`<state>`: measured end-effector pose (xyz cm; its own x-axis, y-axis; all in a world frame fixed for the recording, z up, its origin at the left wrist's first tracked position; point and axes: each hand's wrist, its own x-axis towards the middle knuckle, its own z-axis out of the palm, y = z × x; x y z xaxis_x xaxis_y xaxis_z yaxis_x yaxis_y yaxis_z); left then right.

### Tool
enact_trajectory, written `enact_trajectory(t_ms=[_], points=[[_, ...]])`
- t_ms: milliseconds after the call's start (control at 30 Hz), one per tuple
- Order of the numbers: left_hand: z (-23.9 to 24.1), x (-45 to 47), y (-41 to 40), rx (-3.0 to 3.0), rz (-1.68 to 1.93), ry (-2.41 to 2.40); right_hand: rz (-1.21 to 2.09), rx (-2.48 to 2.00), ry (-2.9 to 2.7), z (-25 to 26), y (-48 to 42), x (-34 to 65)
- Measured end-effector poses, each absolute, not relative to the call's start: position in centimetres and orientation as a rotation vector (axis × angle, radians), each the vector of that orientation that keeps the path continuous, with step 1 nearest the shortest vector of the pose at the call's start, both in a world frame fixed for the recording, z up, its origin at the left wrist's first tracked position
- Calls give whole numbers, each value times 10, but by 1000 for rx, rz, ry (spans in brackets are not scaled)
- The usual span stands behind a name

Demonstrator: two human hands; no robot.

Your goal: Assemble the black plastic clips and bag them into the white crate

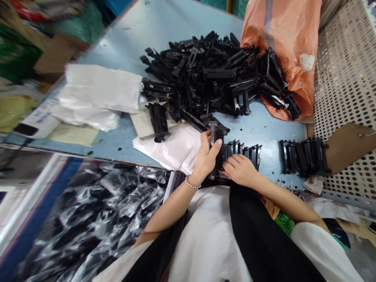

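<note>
A part [216, 133], likely light and stiff, best gripped mid-length, is pinched by the left hand [208, 154]; the right hand's [241, 170] grip at the near row [242, 149] cannot be told.

Nothing you can read with certainty. Blue print [43, 111] on the white pack [47, 123] at the left of your bench [117, 35]: blurred. Dark characters on a bright green patch [284, 224], low on your right: too small to make out. Pale label [307, 62] on the orange sack [290, 37], far right: no wording legible to you.
</note>
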<state>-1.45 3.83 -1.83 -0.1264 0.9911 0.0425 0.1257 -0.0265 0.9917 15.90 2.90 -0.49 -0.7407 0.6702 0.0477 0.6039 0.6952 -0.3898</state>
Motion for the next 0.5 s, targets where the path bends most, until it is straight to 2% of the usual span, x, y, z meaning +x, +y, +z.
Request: enact_trajectory(t_ms=[67, 167, 367, 500], points=[[-23, -15, 38, 1267, 1252, 1392, 409, -1007, -2802, -12, 21, 155], [-35, -24, 36, 1285, 1191, 1488, 439, -1113, -2778, -19, 16, 165], [-65, -40, 24, 1431, 780, 1842, 240, -1894, -2309, -32, 11, 227], [-79, -12, 22, 1546, 621, 1849, 316, -1967, -2303, -52, 18, 251]])
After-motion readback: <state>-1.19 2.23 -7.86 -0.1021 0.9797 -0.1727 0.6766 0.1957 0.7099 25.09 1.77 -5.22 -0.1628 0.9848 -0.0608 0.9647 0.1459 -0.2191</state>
